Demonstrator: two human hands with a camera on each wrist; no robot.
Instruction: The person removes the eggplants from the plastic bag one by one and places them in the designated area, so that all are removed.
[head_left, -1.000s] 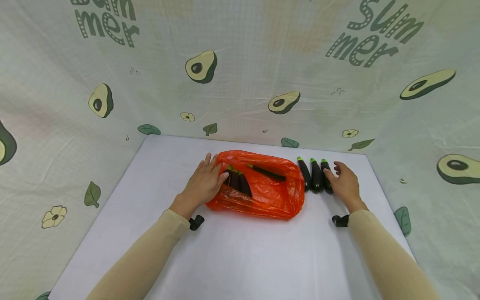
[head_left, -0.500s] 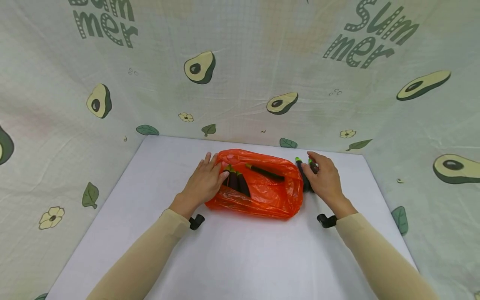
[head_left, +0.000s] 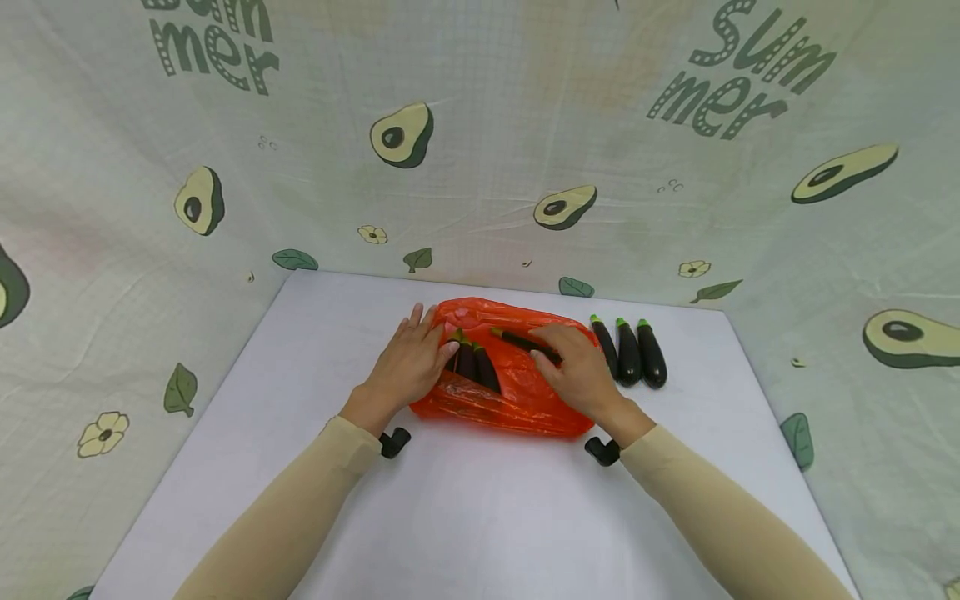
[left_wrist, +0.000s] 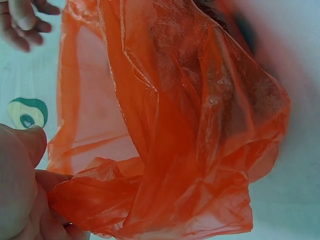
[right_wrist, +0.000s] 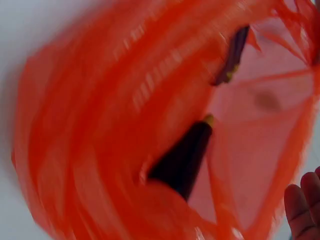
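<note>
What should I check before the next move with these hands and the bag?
1. Orange bag open: ok; its mouth gapes.
2. Left hand at the bag's left edge: ok.
3. Left hand's pinch on the plastic: cannot tell.
4. Right hand empty: ok; nothing shows in its fingers.
5. All eggplants together: not ok; some lie inside the bag, three on the table right of it.

Glossy crinkly plastic bag (head_left: 498, 410), smooth shiny eggplants (head_left: 628, 358); matt cloth bkgd (head_left: 487, 125)
</note>
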